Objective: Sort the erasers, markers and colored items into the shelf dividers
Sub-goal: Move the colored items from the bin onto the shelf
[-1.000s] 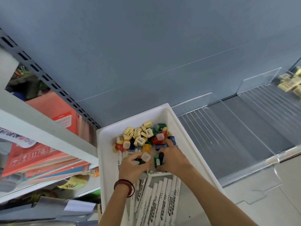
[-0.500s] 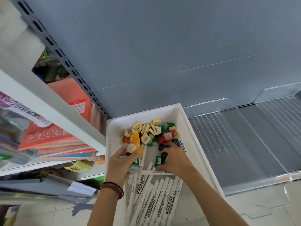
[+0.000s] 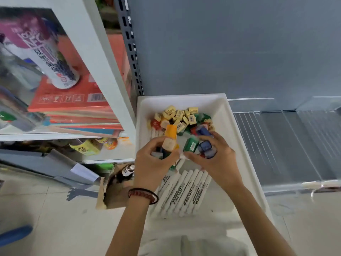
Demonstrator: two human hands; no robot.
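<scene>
A white tray [image 3: 228, 115] holds a heap of yellow erasers [image 3: 181, 116] at its far end, mixed coloured items, and a row of white markers [image 3: 184, 193] at the near end. My left hand [image 3: 153, 163] grips several coloured items, an orange one [image 3: 170, 133] and a pale one [image 3: 168, 144] sticking up. My right hand [image 3: 217, 159] holds a green item [image 3: 191, 145] and blue ones [image 3: 205, 147] just above the markers.
Clear shelf dividers [image 3: 287, 130] stand on the grey shelf right of the tray. To the left, a white shelf [image 3: 103, 58] carries red boxes [image 3: 73, 100] and a can [image 3: 46, 52]. An open cardboard box [image 3: 114, 185] sits on the tiled floor.
The view has swung left and down. Both hands have lifted from the heap with more coloured items gathered in them; the right now holds green and blue ones.
</scene>
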